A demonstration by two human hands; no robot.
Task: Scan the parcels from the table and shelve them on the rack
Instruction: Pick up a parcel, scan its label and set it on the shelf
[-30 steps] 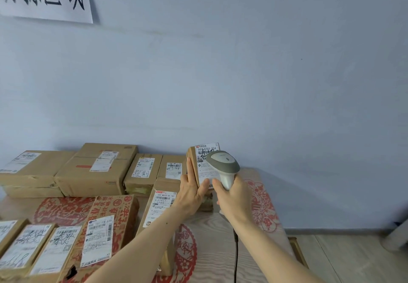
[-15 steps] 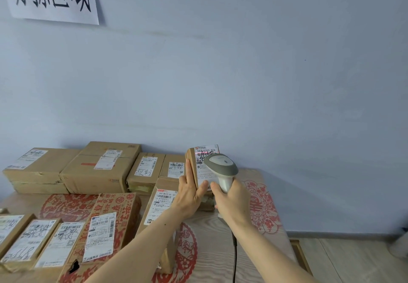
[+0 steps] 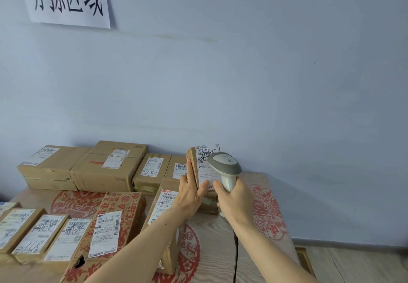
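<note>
One small parcel (image 3: 204,168) stands upright above the table (image 3: 220,238) – left hand (image 3: 189,194) pinching its lower edge, right hand (image 3: 234,196) wrapped round the scanner (image 3: 225,168) – likely light, stiff cardboard, best gripped by its sides.

arms: both mine bare, no sleeve in view | left hand (image 3: 190,194): no ring, no glove, nails short | right hand (image 3: 234,196): bare too, no watch at wrist

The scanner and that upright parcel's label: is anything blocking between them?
Nothing visible does. The scanner points at the upright parcel with its label facing it; the left hand holds the parcel's edge, thumb low on the label.
</note>
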